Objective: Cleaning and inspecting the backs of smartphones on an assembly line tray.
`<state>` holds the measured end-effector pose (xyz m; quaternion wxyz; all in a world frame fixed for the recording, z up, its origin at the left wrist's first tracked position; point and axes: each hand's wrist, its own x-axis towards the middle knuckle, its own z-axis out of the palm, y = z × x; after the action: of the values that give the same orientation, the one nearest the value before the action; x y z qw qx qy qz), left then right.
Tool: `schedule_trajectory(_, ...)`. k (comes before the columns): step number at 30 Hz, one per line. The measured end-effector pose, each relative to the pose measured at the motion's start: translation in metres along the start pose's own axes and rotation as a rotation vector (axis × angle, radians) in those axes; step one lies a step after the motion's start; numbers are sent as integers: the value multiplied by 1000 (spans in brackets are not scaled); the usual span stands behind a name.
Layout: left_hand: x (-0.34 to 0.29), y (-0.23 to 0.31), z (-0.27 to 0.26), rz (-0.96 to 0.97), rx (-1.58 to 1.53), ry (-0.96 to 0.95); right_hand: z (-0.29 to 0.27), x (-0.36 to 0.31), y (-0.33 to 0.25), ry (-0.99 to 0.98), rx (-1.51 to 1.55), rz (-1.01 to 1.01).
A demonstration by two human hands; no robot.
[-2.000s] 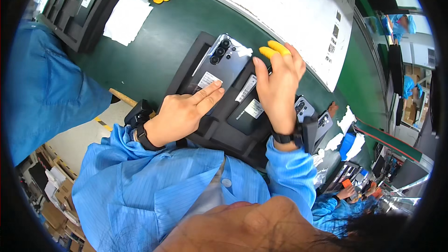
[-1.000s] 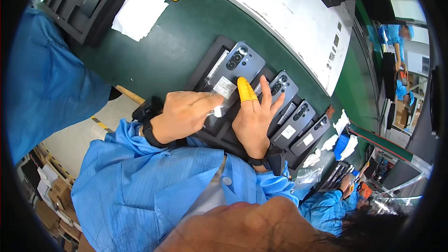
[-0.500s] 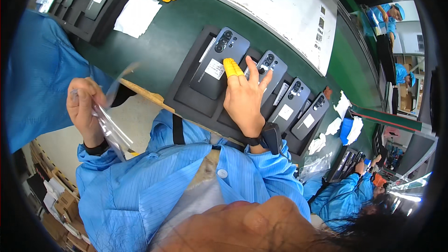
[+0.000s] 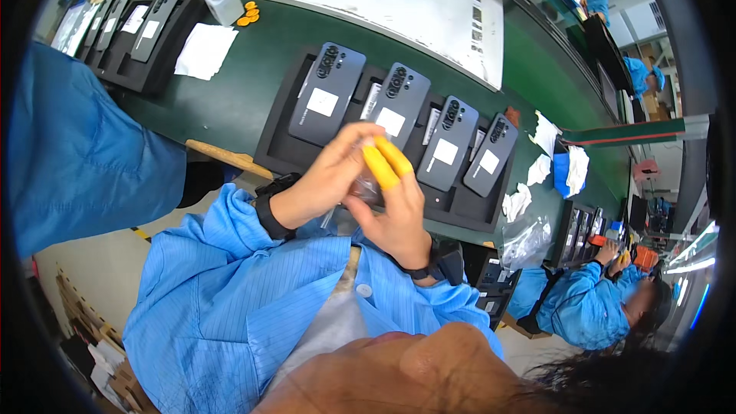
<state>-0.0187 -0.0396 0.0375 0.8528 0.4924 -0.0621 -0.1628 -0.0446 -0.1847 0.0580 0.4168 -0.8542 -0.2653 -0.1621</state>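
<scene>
My left hand (image 4: 326,178) and my right hand (image 4: 392,207) meet in front of my chest, both pinching a small clear plastic film (image 4: 366,188). Two fingers of my right hand wear yellow finger cots (image 4: 386,161). Just beyond the hands a black tray (image 4: 277,129) on the green bench carries several dark grey phones lying back-up, each with a white sticker; the nearest one (image 4: 392,107) lies right behind my fingertips. Part of the film is hidden by my fingers.
A second black tray with phones (image 4: 138,31) sits far left, beside a white cloth (image 4: 203,51), a small bottle (image 4: 224,1) and orange finger cots (image 4: 248,14). Crumpled white wipes (image 4: 548,165) lie at the right. A person's blue sleeve (image 4: 77,153) is at my left; another person sits lower right.
My left hand, which held film out at my left side, has come back to meet my right hand. The right hand has lifted off the phones, and both now pinch a film.
</scene>
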Motion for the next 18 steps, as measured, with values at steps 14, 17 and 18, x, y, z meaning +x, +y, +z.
schedule_trajectory(14,41,-24,29,-136,444,-272,-211,-155,59,1143,-528,376)
schedule_trajectory(17,69,-14,41,-46,934,-166,-250,-193,102,1087,-815,474)
schedule_trajectory(18,77,-18,44,-42,939,-175,-250,-210,122,920,-1020,579)
